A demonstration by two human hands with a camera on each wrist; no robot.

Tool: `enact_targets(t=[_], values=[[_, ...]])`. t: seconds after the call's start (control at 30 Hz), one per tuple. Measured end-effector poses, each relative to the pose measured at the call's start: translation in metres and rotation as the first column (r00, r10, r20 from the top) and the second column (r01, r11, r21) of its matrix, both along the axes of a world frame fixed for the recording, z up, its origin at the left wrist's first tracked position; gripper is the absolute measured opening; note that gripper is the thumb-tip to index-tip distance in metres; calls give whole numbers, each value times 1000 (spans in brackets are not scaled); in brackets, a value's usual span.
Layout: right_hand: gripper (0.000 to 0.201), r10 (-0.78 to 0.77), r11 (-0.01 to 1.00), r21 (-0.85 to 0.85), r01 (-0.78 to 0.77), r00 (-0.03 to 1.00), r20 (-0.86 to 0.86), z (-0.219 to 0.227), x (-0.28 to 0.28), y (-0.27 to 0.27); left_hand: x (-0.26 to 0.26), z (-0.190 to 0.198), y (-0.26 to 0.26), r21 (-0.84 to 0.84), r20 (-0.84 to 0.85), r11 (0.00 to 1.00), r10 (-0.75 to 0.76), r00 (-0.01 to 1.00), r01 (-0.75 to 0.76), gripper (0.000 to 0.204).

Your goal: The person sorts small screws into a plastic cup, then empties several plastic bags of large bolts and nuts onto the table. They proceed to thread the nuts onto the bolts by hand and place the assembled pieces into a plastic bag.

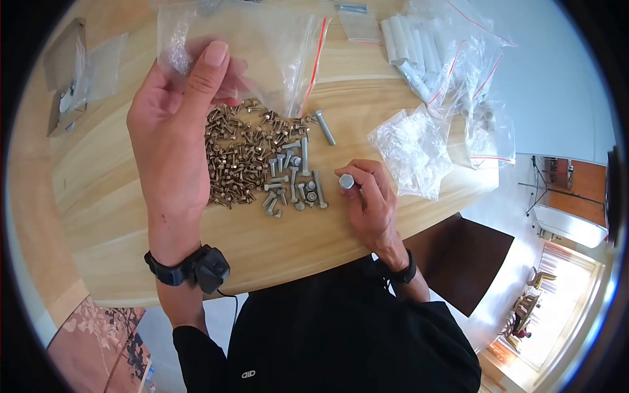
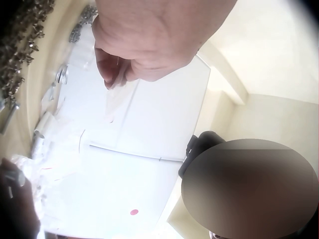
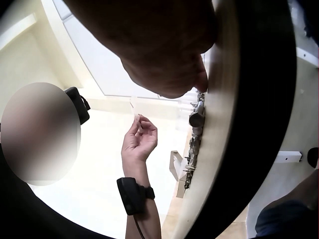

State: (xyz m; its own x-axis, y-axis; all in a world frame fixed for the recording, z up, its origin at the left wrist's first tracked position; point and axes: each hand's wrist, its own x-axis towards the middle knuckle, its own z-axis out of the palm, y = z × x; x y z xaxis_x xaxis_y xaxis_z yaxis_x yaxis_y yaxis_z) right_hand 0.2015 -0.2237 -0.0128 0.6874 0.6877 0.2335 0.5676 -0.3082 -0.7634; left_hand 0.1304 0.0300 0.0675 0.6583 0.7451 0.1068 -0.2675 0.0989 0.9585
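Pale, wood-grained tabletop [image 1: 118, 216] spreads under both arms, its edge curving past the person's black top [image 1: 354, 314]. At its far left stands a small brown cardboard box [image 1: 65, 78], a flat, clear plastic bag [image 1: 108, 64] just beside it.

Next comes the left hand [image 1: 173, 114], raised above the table, thumb and fingers closed in a pinch on a large, clear plastic bag with a red strip along one edge [image 1: 268, 56]. That bag hangs from the pinch and reaches out to the right of the hand; nothing shows inside it, and whether its mouth is parted cannot be told.

Below and to the right of the left hand lies a heap of small, bronze-coloured metal screws [image 1: 229, 160], bordered on its right by a loose group of silver hex-head bolts [image 1: 293, 173]. One long silver bolt [image 1: 325, 127] lies apart, toward the right hand [image 1: 372, 203]. This hand has its fingers curled round a silver hex-head bolt [image 1: 346, 181], head facing up toward the camera, shank mostly hidden.

Farther right are crumpled clear bags [image 1: 413, 154] and, beyond them, white plastic tubes [image 1: 409, 42].

The step in hand seems to be readying bag and bolt, which are well apart; bringing them together would call for parting the red-edged side and steadying it.
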Motion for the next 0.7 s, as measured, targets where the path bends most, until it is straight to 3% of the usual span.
enact_targets(t=[0.47,0.57,0.63,0.7], values=[[31,17,999,-31,-15,998,62,7,0,-1,-1,2,0,6,-9,1000,-18,1000,19,24],[29,-36,995,-88,46,993,116,13,-1,-4,0,3,0,-10,-4,1000,-17,1000,17,24],[27,-69,947,-307,98,992,102,25,2,-10,-1,4,0,0,-11,1000,-9,1000,9,24],[26,-46,924,-375,72,996,79,36,7,-14,-1,5,0,7,-15,1000,-4,1000,4,24]])
